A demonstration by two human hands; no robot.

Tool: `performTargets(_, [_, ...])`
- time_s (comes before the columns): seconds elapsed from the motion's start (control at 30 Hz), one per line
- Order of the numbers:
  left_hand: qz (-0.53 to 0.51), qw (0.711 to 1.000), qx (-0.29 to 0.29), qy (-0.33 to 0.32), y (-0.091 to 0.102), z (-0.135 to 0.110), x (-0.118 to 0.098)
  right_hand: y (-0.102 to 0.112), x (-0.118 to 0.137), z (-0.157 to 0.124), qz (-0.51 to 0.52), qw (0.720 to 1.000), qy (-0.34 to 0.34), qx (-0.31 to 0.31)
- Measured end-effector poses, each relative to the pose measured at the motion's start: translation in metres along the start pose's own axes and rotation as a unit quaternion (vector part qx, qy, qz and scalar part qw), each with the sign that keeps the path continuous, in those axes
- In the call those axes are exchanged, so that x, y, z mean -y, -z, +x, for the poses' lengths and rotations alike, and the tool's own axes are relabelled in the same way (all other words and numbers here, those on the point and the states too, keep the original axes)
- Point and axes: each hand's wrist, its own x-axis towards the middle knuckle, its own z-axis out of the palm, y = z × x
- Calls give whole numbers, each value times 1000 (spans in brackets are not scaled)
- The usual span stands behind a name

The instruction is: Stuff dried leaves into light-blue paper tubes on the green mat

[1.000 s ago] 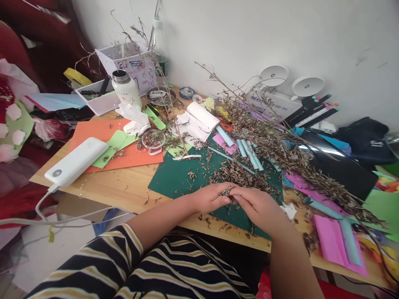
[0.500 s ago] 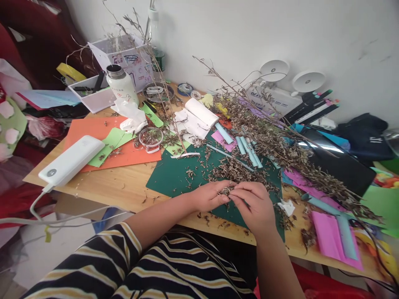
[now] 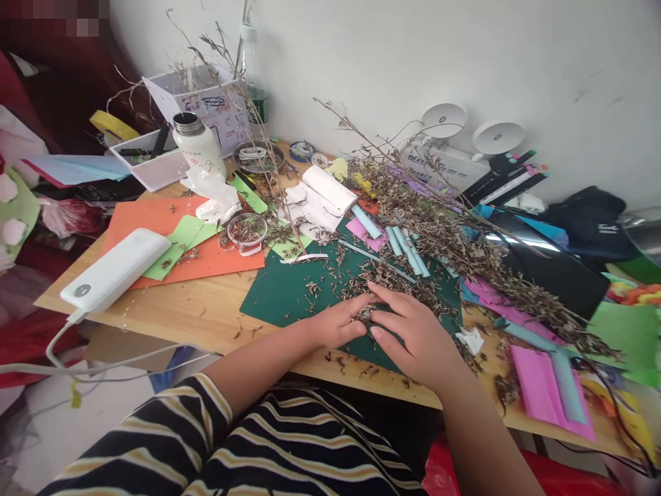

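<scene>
Both my hands rest on a dark green cutting mat (image 3: 284, 296) near the table's front edge. My left hand (image 3: 338, 322) has its fingers curled, pinching a small clump of dried plant bits (image 3: 364, 315). My right hand (image 3: 413, 331) lies just to the right of it, fingers stretched and apart, its fingertips by the same clump. A loose pile of dried leaves (image 3: 392, 279) covers the mat just beyond my hands. Long dried branches (image 3: 465, 255) run from the mat's far side toward the right edge.
A white power bank (image 3: 113, 269) with a cable lies on orange paper (image 3: 155, 220) at the left. Behind it stand a white bottle (image 3: 199, 141), a clear dish (image 3: 248, 231) and a white box (image 3: 155, 162). Light-blue paper rolls (image 3: 407, 248), pink paper (image 3: 542, 382) and a black tablet (image 3: 558, 269) lie to the right.
My right hand has gone from a pinch with the left hand to stretched, spread fingers. Both hands have shifted slightly away from me on the mat. The view has drifted a little.
</scene>
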Motion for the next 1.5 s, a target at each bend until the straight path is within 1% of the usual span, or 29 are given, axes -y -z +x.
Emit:
performTargets(0.07, [-12,1000,8,-2,2,1,-1,-6,-6,-6,67,994,-6,-82])
performTargets(0.13, [-16,1000,17,16,3,2,-3,-11,-11,-11,113,980,-39,-158])
performTargets(0.2, [-6,999,22,42,4,3,-4,-15,-13,-13,117,974,-65,-185])
performTargets(0.27, [13,998,14,61,2,4,-5,-16,-13,-10,92,978,-62,-176])
performTargets(0.37, [45,995,1,92,-1,5,-5,-15,-11,-4,55,988,-27,-142])
performTargets(0.43, [63,993,6,104,-2,5,-3,-16,-10,-2,39,990,2,-134])
performTargets(0.53, [79,991,16,103,-3,5,-2,-18,-9,-2,15,987,45,-156])
performTargets(0.63, [80,990,21,113,-2,6,-4,-20,-9,-3,-3,982,72,-175])
performTargets(0.7, [75,990,20,118,-2,6,-5,-19,-8,-4,-9,981,78,-176])
performTargets(0.77, [73,990,19,122,-3,7,-6,-16,-6,-4,-25,984,68,-165])
performTargets(0.83, [76,988,20,132,-3,7,-6,-12,-2,-2,-51,989,42,-129])
performTargets(0.9, [76,988,24,134,-3,7,-5,-7,3,-1,-80,995,14,-58])
performTargets(0.97, [74,989,29,128,-2,7,-5,-1,8,2,-109,994,-6,18])
performTargets(1.0, [74,989,31,123,-2,7,-4,2,10,4,-122,991,-13,47])
performTargets(1.03, [73,990,33,118,-1,7,-4,4,11,5,-133,989,-17,67])
performTargets(1.1, [68,991,36,107,-2,7,-3,7,10,7,-137,987,-17,88])
performTargets(1.13, [68,992,35,101,-2,7,-2,7,9,8,-129,988,-12,89])
performTargets(1.17, [71,992,31,97,-2,8,-2,7,7,7,-115,990,-6,78])
performTargets(1.2, [79,992,26,95,-2,8,-1,5,4,7,-96,994,0,50])
performTargets(1.27, [97,990,20,98,-3,8,0,1,0,4,-57,997,10,-50])
performTargets(1.3, [101,990,20,100,-3,9,0,-2,-1,3,-47,994,14,-101])
performTargets(1.33, [99,990,24,101,-2,9,0,-4,-1,2,-47,989,18,-137])
performTargets(1.37, [93,990,31,101,-2,9,0,-7,-1,2,-58,987,22,-150])
performTargets(1.4, [85,991,38,101,-1,10,0,-9,0,2,-79,986,25,-142])
performTargets(1.5, [66,991,50,101,0,11,-2,-12,6,5,-157,983,32,-90])
